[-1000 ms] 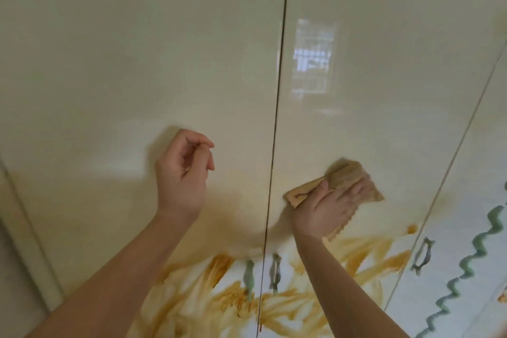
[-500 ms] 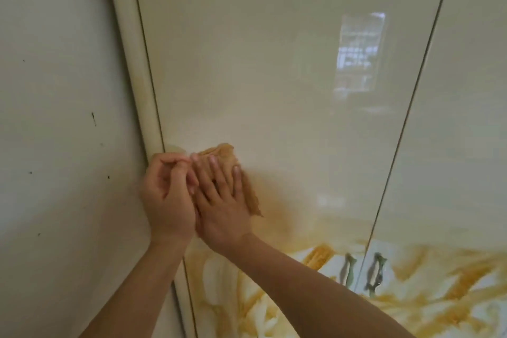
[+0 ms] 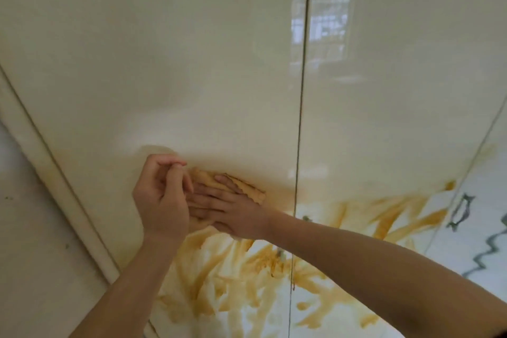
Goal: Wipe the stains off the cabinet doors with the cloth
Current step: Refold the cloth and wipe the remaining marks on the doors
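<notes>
Glossy cream cabinet doors (image 3: 192, 63) fill our view, split by a dark vertical seam, with a window reflected near 1 o'clock. We judge the job well short of done: the upper panels look clean, but a hazy tan band runs across the middle, and thick orange-brown stains (image 3: 247, 282) streak the lower part of both doors from 5 to 7 o'clock, with more beside the handle (image 3: 459, 212) at 3 o'clock. Our right hand (image 3: 233, 214) reaches across from 4 o'clock, fingers spread flat and pressing the stained cloth (image 3: 244, 186) against the left door, just left of the seam. Our left hand (image 3: 162, 200) comes up from 7 o'clock and sits touching the right fingertips, loosely curled with thumb and forefinger nearly meeting, gripping nothing we can make out.
</notes>
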